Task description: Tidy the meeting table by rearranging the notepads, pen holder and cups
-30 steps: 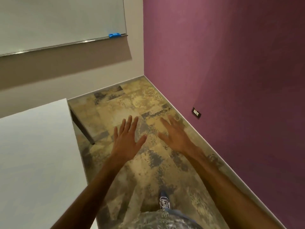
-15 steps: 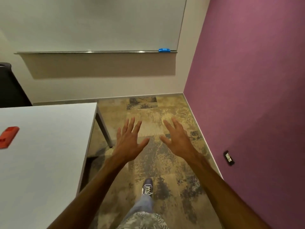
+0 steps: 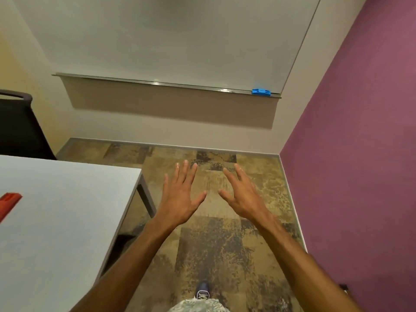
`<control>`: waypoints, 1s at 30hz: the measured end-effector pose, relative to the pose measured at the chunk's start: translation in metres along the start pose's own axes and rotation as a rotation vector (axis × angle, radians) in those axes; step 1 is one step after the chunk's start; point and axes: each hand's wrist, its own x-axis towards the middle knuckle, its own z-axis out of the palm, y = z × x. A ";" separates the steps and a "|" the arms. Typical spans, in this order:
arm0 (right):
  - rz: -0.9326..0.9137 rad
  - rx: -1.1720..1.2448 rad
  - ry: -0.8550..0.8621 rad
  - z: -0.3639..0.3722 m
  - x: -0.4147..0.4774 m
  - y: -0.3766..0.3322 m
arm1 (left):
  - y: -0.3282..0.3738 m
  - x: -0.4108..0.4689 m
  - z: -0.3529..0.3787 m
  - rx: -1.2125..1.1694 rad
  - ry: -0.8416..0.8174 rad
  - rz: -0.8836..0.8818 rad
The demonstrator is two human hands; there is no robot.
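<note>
Both bare hands, left (image 3: 180, 199) and right (image 3: 244, 197), hover empty with fingers spread above the mottled brown carpet floor (image 3: 216, 251), beside the white rectangular surface (image 3: 63, 221).

Two hands are counted, the left hand (image 3: 177, 199) and the right hand (image 3: 245, 197), each empty with fingers spread; two bare forearms are seen behind them. One white worktop (image 3: 56, 221) is recorded, with one leg (image 3: 146, 199) visible. One red object (image 3: 7, 203) is noted on it, cut off by the frame edge, so its kind cannot be told. One whiteboard (image 3: 168, 37) is counted, with one blue eraser (image 3: 261, 92) on its ledge. One dark chair (image 3: 18, 127) is seen. One shoe (image 3: 202, 290) is visible on the floor. One wall socket (image 3: 343, 287) is noted.
</note>
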 end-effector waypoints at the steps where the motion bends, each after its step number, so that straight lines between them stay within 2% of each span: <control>1: -0.025 -0.008 -0.006 -0.001 0.018 0.001 | -0.002 0.014 -0.001 0.004 -0.001 -0.007; 6: -0.194 -0.098 -0.038 -0.006 0.103 -0.001 | -0.015 0.080 -0.009 0.045 0.017 -0.071; 14: -0.297 -0.078 -0.128 -0.007 0.256 0.003 | -0.052 0.175 -0.010 0.022 0.106 -0.297; 20: -0.433 -0.151 -0.231 -0.019 0.375 0.008 | -0.069 0.267 -0.004 0.062 0.223 -0.442; 25: -0.574 -0.178 -0.301 -0.033 0.453 0.002 | -0.071 0.324 -0.012 0.059 0.284 -0.601; 30: -0.666 -0.154 -0.317 -0.030 0.516 -0.012 | -0.082 0.365 -0.024 0.062 0.319 -0.675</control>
